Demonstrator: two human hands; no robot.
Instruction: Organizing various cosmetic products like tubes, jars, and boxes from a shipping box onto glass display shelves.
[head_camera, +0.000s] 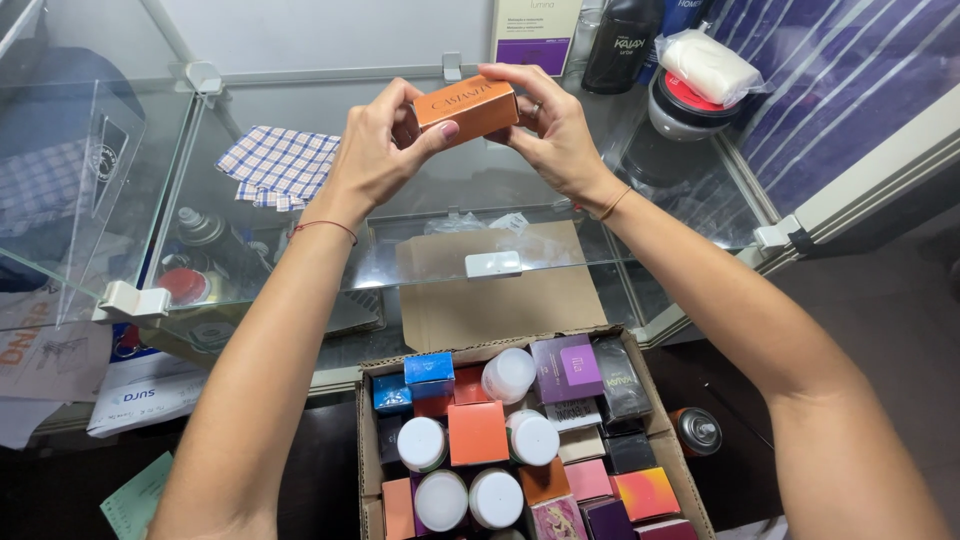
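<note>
A big glass display case (250, 200) fills the top of the view. Its glass top shelf runs from the left edge to the right corner.

Below it, on the floor, sits an open cardboard box (680, 470). It is packed full with small boxes in blue, orange, purple, pink and black, and with round white lids (421, 443).

On the glass shelf near the back edge lies a checked cloth (280, 165). At the back right corner stand a black bottle (620, 45), a purple and white box (535, 35), and a white bundle in clear wrap (710, 65) on top of a round jar.

Both hands are lifted over the middle of the glass shelf. The left hand (375, 155) and the right hand (560, 135) hold a small orange box (468, 108) between them. Each grip is pinching one end of the orange box with thumb and fingers. The box is up in the air and tilted a little.
</note>
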